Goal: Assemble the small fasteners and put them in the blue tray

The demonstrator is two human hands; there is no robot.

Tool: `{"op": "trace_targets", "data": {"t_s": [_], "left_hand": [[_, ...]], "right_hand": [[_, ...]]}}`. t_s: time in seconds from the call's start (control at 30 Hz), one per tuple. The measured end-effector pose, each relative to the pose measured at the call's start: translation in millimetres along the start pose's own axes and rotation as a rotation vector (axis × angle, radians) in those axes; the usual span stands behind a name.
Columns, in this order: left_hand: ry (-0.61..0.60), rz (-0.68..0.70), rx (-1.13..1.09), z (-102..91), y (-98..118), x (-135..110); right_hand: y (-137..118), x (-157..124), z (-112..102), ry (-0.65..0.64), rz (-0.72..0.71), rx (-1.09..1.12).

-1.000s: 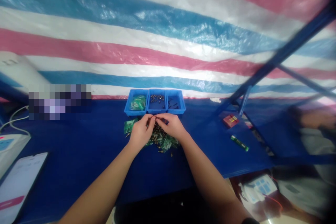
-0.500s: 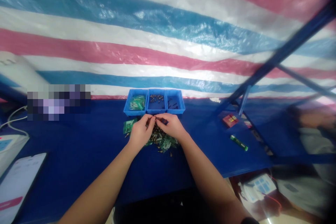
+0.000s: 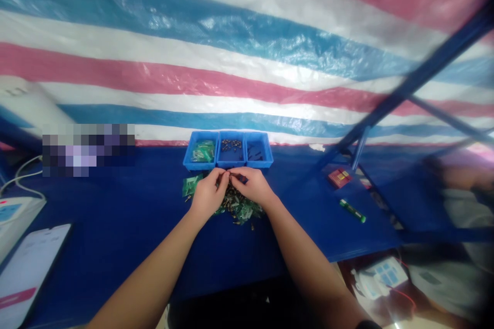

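Note:
Above a heap of small brass-coloured parts and green packets (image 3: 247,209), my left hand (image 3: 208,193) and my right hand (image 3: 252,185) meet at the fingertips. Both are closed in a pinch, and whatever is between the fingers is too small to make out. Just beyond them stand three joined blue bins. Green packets fill part of the left bin (image 3: 187,160). Small metal parts lie at the back of the middle bin (image 3: 230,163). The right bin (image 3: 259,164) has a few dark, thin pieces. A green packet (image 3: 190,185) lies left of my left hand.
On the blue table (image 3: 127,226), a phone (image 3: 34,272) and a white device (image 3: 19,216) with a cable are at left. A red box (image 3: 339,178) and a green tube (image 3: 352,211) lie at right, near a blue metal frame (image 3: 380,108). Striped sheeting hangs behind.
The view has shifted very slightly. My hands stay pinched together over the heap, and nothing else has visibly moved.

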State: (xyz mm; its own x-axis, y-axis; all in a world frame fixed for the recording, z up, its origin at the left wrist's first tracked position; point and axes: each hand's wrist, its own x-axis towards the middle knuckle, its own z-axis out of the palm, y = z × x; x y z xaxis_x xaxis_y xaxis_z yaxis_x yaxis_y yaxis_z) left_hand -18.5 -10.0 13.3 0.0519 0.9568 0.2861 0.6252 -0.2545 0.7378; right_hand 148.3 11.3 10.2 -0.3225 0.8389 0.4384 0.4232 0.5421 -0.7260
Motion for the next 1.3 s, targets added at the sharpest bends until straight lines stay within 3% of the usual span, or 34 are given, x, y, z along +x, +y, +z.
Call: {"op": "trace_targets", "data": {"t_s": [1.3], "left_hand": [[-0.017,0.017,-0.001,-0.5,0.3,0.0]], "right_hand": [[-5.8,-0.4,-1.0,-0.044,0.042,0.001]]}}
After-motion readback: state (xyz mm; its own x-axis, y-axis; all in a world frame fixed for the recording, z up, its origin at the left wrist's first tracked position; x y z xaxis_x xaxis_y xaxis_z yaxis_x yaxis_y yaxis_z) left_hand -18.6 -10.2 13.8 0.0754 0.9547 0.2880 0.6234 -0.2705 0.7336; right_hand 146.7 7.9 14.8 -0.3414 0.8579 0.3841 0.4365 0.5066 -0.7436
